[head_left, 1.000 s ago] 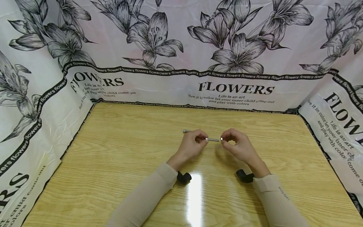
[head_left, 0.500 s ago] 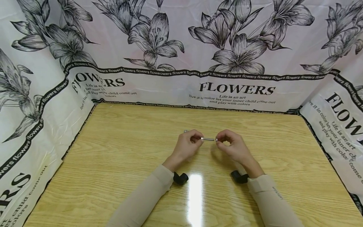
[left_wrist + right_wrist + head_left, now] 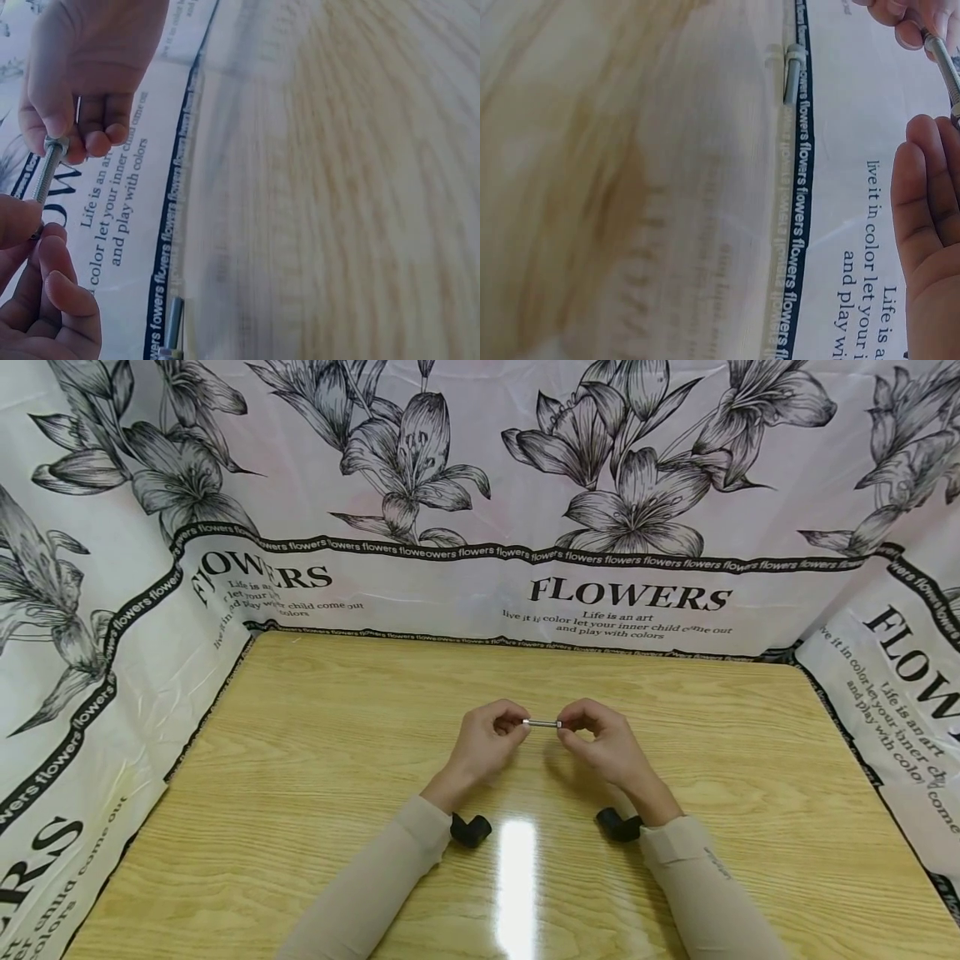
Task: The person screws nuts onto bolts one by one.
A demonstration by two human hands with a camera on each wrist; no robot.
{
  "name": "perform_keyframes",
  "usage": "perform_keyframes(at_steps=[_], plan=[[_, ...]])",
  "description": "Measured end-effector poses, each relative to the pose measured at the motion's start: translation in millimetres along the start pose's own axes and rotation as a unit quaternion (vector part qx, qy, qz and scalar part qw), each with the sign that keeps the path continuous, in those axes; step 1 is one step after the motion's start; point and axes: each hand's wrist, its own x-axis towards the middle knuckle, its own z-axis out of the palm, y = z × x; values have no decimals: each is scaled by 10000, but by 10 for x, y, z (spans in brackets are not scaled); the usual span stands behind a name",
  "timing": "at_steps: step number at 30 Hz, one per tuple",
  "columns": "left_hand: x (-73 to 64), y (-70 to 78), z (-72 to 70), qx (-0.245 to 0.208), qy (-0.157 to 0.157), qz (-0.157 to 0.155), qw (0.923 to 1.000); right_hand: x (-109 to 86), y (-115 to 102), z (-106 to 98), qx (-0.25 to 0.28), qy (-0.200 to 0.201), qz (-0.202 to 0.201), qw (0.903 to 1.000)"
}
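A silver bolt [image 3: 542,723] is held level above the table between both hands. The left hand [image 3: 486,745] pinches its head end between thumb and fingers. At the other end, the right hand [image 3: 609,750] pinches a small hex nut [image 3: 558,724]. In the left wrist view the nut [image 3: 56,142] sits at the tip of the threaded shank [image 3: 48,174]; how far it is threaded on I cannot tell. A second bolt [image 3: 794,75] lies on the table, seen in both wrist views; in the head view the left hand hides it.
The wood-grained table [image 3: 337,710] has a glossy top with a bright reflection [image 3: 517,877]. Flower-printed cloth [image 3: 420,593] stands along its back and sides. A black device sits at the left wrist [image 3: 471,832] and another at the right wrist [image 3: 618,825].
The right hand has brought the nut left onto the bolt's tip, closing the gap. Both hands have shifted left, and the left hand now covers the second bolt in the head view.
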Motion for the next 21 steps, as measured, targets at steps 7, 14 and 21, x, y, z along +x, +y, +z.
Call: perform_keyframes(at_steps=[7,14,21], plan=[[-18,2,-100,-18,113,-92,9999,51,-12,75,178,-43,78,9998],[-26,-15,-170,-134,119,-205,9996,96,220,157,335,-26,-104,9994],[-24,-42,-201,-191,171,-187,9995,100,34,174,357,-103,-103,9993]])
